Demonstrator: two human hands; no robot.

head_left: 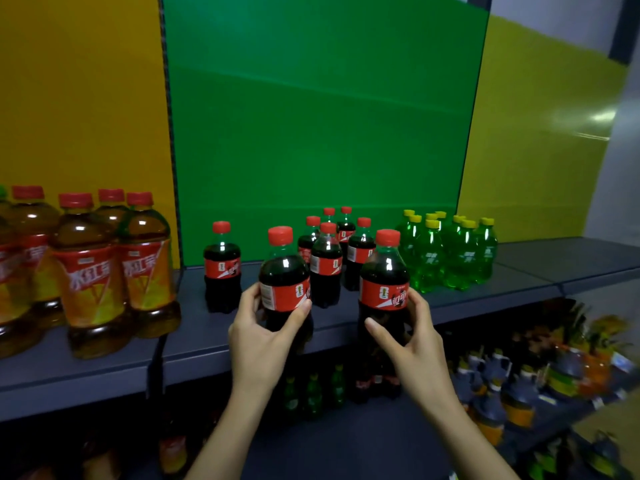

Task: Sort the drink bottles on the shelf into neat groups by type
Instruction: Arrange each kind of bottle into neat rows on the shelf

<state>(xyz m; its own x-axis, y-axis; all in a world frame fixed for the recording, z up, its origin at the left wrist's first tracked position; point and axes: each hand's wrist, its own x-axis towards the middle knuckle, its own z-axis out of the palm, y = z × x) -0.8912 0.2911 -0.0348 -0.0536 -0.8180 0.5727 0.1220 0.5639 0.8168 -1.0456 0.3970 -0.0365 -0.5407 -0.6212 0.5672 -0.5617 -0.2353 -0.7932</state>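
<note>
My left hand (261,337) grips a small cola bottle (283,271) with a red cap and red label, held at the shelf's front edge. My right hand (412,337) grips a second cola bottle (384,271) of the same kind, to the right of the first. Behind them several more cola bottles (327,258) stand in a loose cluster on the grey shelf (194,327). One cola bottle (222,268) stands alone to the left. Green soda bottles (450,254) with yellow caps are grouped at the right. Larger iced-tea bottles (90,271) with red caps stand at the left.
A green back panel (322,133) rises behind the colas, with yellow panels on both sides. Bare shelf lies right of the green sodas. A lower shelf (346,438) carries more bottles, and packaged goods (519,393) sit at the lower right.
</note>
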